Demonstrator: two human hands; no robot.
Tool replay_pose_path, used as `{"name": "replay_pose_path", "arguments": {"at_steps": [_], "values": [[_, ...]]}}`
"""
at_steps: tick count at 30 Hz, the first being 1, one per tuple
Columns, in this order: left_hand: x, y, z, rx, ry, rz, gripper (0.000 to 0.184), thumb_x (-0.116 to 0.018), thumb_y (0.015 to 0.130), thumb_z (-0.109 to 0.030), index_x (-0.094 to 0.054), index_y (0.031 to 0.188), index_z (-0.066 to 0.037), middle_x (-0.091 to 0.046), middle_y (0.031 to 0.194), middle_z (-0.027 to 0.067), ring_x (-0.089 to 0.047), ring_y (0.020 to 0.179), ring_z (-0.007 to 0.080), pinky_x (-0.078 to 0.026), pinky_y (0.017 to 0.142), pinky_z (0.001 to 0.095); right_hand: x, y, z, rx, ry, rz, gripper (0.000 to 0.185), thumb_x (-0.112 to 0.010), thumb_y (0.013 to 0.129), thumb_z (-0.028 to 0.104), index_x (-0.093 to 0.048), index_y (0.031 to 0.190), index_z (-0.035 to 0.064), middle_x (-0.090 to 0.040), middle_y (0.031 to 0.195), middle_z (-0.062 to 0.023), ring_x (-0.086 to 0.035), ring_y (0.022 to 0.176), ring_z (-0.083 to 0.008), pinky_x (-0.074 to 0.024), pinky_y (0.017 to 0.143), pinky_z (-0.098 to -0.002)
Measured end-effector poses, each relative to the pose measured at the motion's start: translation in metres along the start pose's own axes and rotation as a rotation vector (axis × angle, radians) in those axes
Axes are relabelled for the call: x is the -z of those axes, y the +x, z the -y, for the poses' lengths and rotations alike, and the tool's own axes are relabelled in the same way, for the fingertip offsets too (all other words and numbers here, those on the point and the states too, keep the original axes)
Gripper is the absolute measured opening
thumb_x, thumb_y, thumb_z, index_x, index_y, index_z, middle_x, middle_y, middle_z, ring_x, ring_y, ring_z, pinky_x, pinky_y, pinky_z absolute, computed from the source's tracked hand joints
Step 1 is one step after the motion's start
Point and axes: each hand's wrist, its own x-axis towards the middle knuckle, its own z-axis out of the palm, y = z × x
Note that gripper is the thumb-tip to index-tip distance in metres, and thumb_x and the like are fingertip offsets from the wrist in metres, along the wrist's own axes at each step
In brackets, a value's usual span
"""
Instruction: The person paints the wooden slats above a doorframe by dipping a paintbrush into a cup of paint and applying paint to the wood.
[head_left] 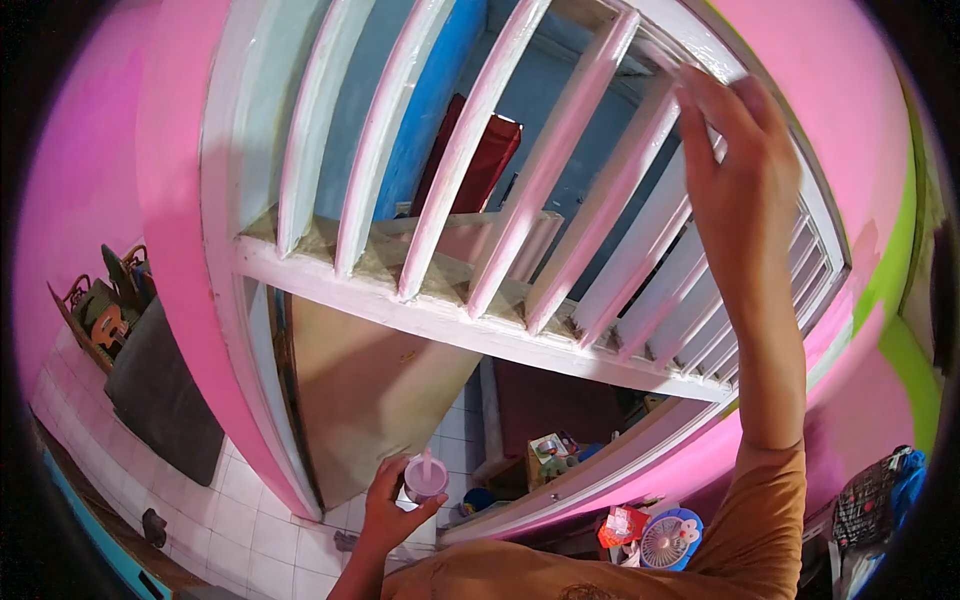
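Note:
My left hand (384, 512), low in the view, is wrapped around a small cup (427, 478) of pinkish paint. A pink-coated stick or brush handle (427, 462) stands up out of the cup. High on the right, my right hand (735, 150) reaches to the upper end of a slat (640, 140) in a white wooden vent frame. Its fingers are stretched out and partly apart, with the fingertips at or against the slat; no tool shows in it. Several slats carry streaks of pink over white, and those at the left look whiter.
Beneath the vent's bottom rail (480, 325) is a doorway with a tan door (370, 390). Pink walls (90, 150) stand around. Below right are a small fan (670, 538) and a red packet (622, 526). A dark grey piece of furniture (165, 385) stands on the tiled floor (265, 540).

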Motion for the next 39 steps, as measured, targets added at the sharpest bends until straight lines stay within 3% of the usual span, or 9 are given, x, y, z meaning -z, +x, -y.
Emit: {"name": "replay_pose_path", "arguments": {"at_steps": [4,6,10,15,18,23,30,33,39], "values": [[0.002,-0.003,0.004,-0.023,-0.005,-0.033,0.073,-0.088,0.073,-0.004,-0.049,0.135,0.000,-0.047,0.133,0.0121,-0.051,0.129,0.0263,-0.044,0.111,0.0409,0.008,-0.009,0.011,-0.112,0.100,0.057,0.018,-0.067,0.088,0.006,-0.071,0.105,0.0046,-0.059,0.089,-0.0145,-0.062,0.086,-0.0338,-0.0515,0.074,-0.0445],[0.003,0.000,0.004,-0.013,0.002,-0.001,0.074,-0.088,0.072,-0.004,-0.049,0.135,0.000,-0.047,0.133,0.0124,-0.051,0.129,0.0265,-0.044,0.111,0.0408,-0.013,-0.006,0.001,0.037,0.072,0.065,0.018,-0.067,0.089,0.007,-0.071,0.106,0.0042,-0.059,0.090,-0.0145,-0.062,0.086,-0.0346,-0.0513,0.073,-0.0451],[0.001,0.000,0.002,-0.018,-0.009,-0.002,0.075,-0.088,0.072,-0.003,-0.048,0.135,0.000,-0.047,0.133,0.0124,-0.051,0.129,0.0267,-0.043,0.111,0.0407,-0.018,0.004,-0.008,-0.021,0.050,0.028,0.017,-0.066,0.090,0.009,-0.071,0.106,0.0049,-0.059,0.090,-0.0146,-0.062,0.087,-0.0362,-0.0511,0.074,-0.0463],[-0.001,-0.003,0.006,-0.011,-0.037,-0.055,0.069,-0.088,0.072,-0.004,-0.051,0.130,0.002,-0.050,0.128,0.0125,-0.056,0.121,0.0228,-0.048,0.105,0.0360,0.028,-0.010,0.003,-0.038,0.117,-0.037,0.020,-0.069,0.089,0.006,-0.072,0.109,0.0050,-0.058,0.083,-0.0119,-0.060,0.069,-0.0288,-0.0490,0.064,-0.0399],[0.000,-0.002,0.003,-0.025,-0.012,-0.032,0.069,-0.088,0.072,-0.005,-0.051,0.130,0.002,-0.050,0.128,0.0127,-0.056,0.121,0.0227,-0.048,0.105,0.0358,0.024,-0.014,0.006,-0.048,0.162,0.094,0.019,-0.069,0.089,0.007,-0.072,0.108,0.0042,-0.057,0.082,-0.0116,-0.060,0.070,-0.0298,-0.0489,0.065,-0.0409],[-0.001,-0.003,0.000,-0.050,-0.021,-0.043,0.069,-0.089,0.072,-0.005,-0.051,0.130,0.002,-0.050,0.128,0.0130,-0.056,0.121,0.0228,-0.048,0.105,0.0358,-0.011,-0.002,0.002,0.035,0.066,0.142,0.017,-0.066,0.088,0.010,-0.070,0.103,0.0023,-0.059,0.089,-0.0150,-0.061,0.089,-0.0353,-0.0504,0.075,-0.0462],[0.002,-0.007,-0.002,-0.057,0.005,-0.057,0.069,-0.089,0.072,-0.006,-0.051,0.129,0.004,-0.050,0.128,0.0139,-0.057,0.121,0.0235,-0.049,0.104,0.0361,-0.009,0.015,-0.001,0.099,-0.099,0.096,0.016,-0.065,0.089,0.009,-0.070,0.103,0.0029,-0.058,0.088,-0.0156,-0.062,0.085,-0.0350,-0.0499,0.073,-0.0469],[0.005,-0.009,0.000,-0.033,0.002,-0.062,0.069,-0.089,0.072,-0.006,-0.051,0.129,0.004,-0.050,0.129,0.0141,-0.056,0.121,0.0237,-0.049,0.105,0.0364,0.029,0.009,0.019,-0.060,0.013,0.039,0.012,-0.065,0.091,0.011,-0.070,0.100,0.0032,-0.060,0.090,-0.0144,-0.063,0.081,-0.0345,-0.0498,0.072,-0.0468],[0.005,-0.006,-0.003,-0.091,0.010,-0.070,0.069,-0.089,0.072,-0.007,-0.051,0.129,0.004,-0.050,0.126,0.0138,-0.057,0.119,0.0238,-0.049,0.104,0.0361,-0.002,0.011,0.002,0.053,0.016,0.105,0.012,-0.065,0.090,0.011,-0.069,0.097,0.0011,-0.059,0.089,-0.0156,-0.062,0.084,-0.0366,-0.0506,0.074,-0.0474]]}}
